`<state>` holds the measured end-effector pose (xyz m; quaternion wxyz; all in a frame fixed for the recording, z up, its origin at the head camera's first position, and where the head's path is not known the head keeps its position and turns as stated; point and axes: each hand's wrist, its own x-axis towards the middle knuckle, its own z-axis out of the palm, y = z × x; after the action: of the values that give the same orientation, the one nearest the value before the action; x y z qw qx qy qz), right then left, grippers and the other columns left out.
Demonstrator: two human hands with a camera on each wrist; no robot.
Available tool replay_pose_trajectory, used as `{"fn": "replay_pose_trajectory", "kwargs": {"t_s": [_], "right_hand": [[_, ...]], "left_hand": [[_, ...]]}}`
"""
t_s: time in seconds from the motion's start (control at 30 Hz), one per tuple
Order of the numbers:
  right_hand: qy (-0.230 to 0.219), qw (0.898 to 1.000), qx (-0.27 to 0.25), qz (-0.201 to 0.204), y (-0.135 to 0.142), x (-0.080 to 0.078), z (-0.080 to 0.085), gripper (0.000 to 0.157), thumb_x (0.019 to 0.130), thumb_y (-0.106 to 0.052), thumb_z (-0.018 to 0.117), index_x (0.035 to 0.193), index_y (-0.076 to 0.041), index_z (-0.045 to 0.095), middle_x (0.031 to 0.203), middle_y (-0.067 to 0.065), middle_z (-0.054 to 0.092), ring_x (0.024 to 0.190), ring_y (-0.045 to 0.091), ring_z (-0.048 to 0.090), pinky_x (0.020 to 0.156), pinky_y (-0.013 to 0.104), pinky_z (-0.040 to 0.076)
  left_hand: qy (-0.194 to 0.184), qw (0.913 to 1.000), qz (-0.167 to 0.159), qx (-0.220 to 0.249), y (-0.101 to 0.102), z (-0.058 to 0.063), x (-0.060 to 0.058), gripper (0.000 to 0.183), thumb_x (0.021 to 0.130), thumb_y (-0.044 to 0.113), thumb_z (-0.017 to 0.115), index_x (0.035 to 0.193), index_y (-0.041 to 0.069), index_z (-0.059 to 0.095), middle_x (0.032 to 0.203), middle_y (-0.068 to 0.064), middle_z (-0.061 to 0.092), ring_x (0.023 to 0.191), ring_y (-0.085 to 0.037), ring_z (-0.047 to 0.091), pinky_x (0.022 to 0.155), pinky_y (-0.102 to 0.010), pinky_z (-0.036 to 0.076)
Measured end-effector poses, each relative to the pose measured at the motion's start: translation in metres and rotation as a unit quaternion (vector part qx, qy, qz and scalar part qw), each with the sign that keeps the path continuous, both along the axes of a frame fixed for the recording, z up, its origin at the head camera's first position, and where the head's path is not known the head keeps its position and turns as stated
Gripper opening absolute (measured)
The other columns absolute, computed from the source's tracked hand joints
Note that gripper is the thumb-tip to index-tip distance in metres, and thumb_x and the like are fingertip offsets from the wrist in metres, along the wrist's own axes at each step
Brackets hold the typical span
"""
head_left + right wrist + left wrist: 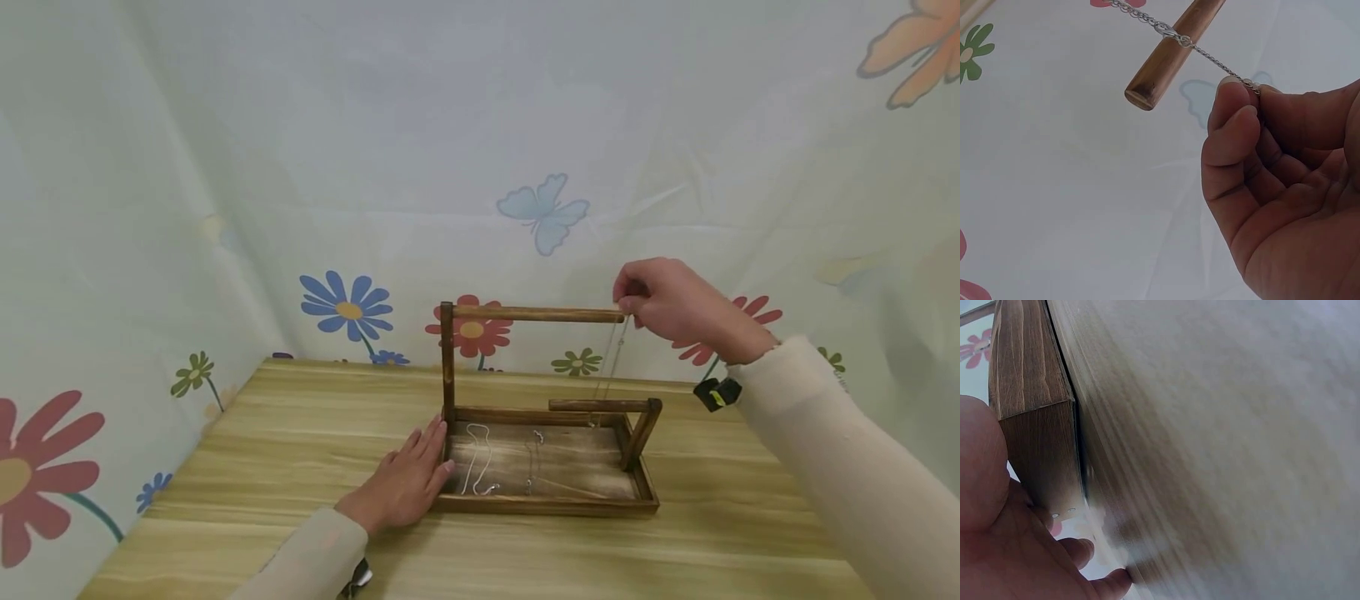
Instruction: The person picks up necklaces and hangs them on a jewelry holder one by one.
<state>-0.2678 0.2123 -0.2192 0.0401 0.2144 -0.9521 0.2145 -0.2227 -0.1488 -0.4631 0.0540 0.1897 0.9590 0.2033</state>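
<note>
A dark brown wooden jewelry stand [547, 505] has a shallow tray base and two crossbars. My right hand [671, 304] pinches a thin silver necklace [1219, 63] between thumb and fingertips, beside the free end of the upper bar [540, 314]. The necklace's clasp [1165, 29] lies across the view of that bar; whether the chain loops over it I cannot tell. Below, the strands hang down toward the tray. My left hand [405, 479] rests with extended fingers against the tray's left side, thumb at its rim. In the left wrist view, the tray's corner [1038, 409] touches or nearly touches the palm.
A silver chain [491, 454] lies in the tray's left part, and another thin chain [530, 467] near its middle. The lower bar [600, 406] juts leftward from a short post at the right. A wood-grain table [300, 433] meets a flowered cloth backdrop [420, 150].
</note>
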Motion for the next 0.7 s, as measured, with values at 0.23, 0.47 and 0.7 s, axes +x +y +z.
{"fn": "replay_pose_trajectory", "kwargs": {"t_s": [0.23,0.47,0.7], "right_hand": [[0.004,1.000,0.009,-0.007,0.0049,-0.0010,0.0026,0.013,0.104,-0.004,0.055,0.106,-0.002,0.067,0.093,0.011,0.070,0.078,0.020,0.066,0.075,0.038,0.051],[-0.008,1.000,0.000,-0.019,0.0086,-0.0045,0.0023,0.015,0.104,-0.005,0.053,0.107,0.000,0.066,0.095,0.013,0.069,0.078,0.019,0.065,0.073,0.037,0.051],[-0.013,1.000,-0.004,-0.028,0.0106,-0.0071,-0.0002,0.017,0.104,-0.005,0.051,0.108,0.001,0.066,0.096,0.014,0.068,0.079,0.021,0.065,0.072,0.037,0.050]], "left_hand": [[0.004,1.0000,-0.004,0.002,-0.0005,0.0014,0.0006,0.065,0.114,0.039,0.037,0.167,0.004,0.020,0.176,-0.011,0.016,0.159,-0.045,0.025,0.117,-0.073,0.031],[0.001,1.0000,-0.002,0.006,-0.0006,0.0012,0.0010,0.066,0.114,0.040,0.037,0.167,0.005,0.020,0.176,-0.010,0.016,0.159,-0.044,0.025,0.118,-0.073,0.030],[-0.005,1.0000,0.002,0.008,-0.0012,-0.0004,0.0010,0.066,0.113,0.040,0.038,0.167,0.006,0.020,0.177,-0.009,0.016,0.160,-0.043,0.024,0.118,-0.073,0.029]]}}
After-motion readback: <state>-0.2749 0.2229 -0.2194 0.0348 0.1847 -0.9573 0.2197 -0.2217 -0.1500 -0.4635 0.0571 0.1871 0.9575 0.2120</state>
